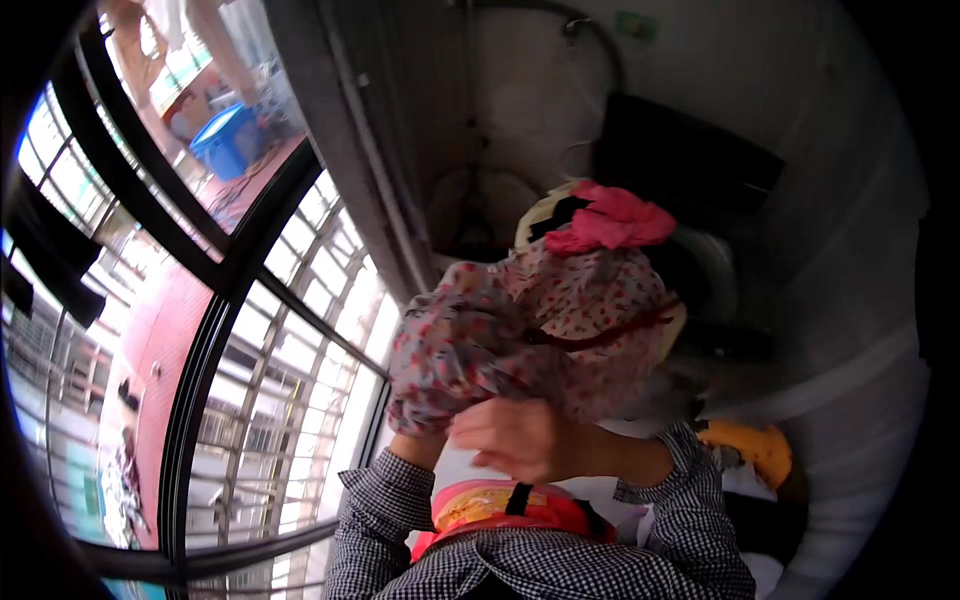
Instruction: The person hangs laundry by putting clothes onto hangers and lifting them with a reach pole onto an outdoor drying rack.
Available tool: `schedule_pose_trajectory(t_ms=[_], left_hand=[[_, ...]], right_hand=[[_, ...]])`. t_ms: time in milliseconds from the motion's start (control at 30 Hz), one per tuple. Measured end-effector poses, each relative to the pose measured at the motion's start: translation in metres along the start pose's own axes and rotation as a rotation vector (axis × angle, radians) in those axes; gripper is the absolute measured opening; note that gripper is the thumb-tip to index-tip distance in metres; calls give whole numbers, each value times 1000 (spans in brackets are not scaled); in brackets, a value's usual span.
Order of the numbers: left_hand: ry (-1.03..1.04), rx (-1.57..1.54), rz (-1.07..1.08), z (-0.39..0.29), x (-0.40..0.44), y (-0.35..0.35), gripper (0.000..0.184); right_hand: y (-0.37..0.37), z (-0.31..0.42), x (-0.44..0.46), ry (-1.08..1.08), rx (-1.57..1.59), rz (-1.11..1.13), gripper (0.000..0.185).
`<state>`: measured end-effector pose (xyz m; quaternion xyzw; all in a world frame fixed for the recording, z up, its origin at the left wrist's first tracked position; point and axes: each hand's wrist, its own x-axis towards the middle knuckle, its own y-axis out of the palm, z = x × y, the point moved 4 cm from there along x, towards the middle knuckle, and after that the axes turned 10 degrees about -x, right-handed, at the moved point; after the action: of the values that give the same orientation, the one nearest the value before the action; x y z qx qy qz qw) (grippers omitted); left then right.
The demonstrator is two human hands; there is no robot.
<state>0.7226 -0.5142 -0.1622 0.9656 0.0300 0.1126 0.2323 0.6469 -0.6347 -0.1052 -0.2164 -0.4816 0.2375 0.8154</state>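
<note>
A bunched floral cloth (465, 345), pale with red and pink spots, covers my left hand, whose fingers are hidden inside or behind it. My right hand (515, 438) lies across the lower edge of that cloth, near my left wrist; it is blurred and its grip does not show clearly. Beyond the hands, more of the floral fabric (590, 300) spreads over a pale rounded container, crossed by a dark red strip (610, 340). On top of it rests a bright pink cloth (615, 218) beside something black.
Barred windows with a black frame (225, 270) stand at the left, with a blue box (228, 140) beyond. A dark slab-like object (685, 150) is at the upper right. Yellow-orange material (760, 452) lies at the lower right. A hose (605, 45) hangs on the wall.
</note>
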Motion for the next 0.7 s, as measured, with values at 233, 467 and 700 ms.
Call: schedule_pose_trajectory(t_ms=[233, 467, 700], left_hand=[[5, -75, -310, -17, -11, -58, 66], [78, -96, -499, -75, -91, -110, 60], [166, -95, -573, -131, -186, -144, 55]], right_hand=[[1, -106, -28, 428, -139, -214, 39], [114, -117, -31, 275, 154, 183, 35], [206, -21, 15, 286, 998, 346, 45]])
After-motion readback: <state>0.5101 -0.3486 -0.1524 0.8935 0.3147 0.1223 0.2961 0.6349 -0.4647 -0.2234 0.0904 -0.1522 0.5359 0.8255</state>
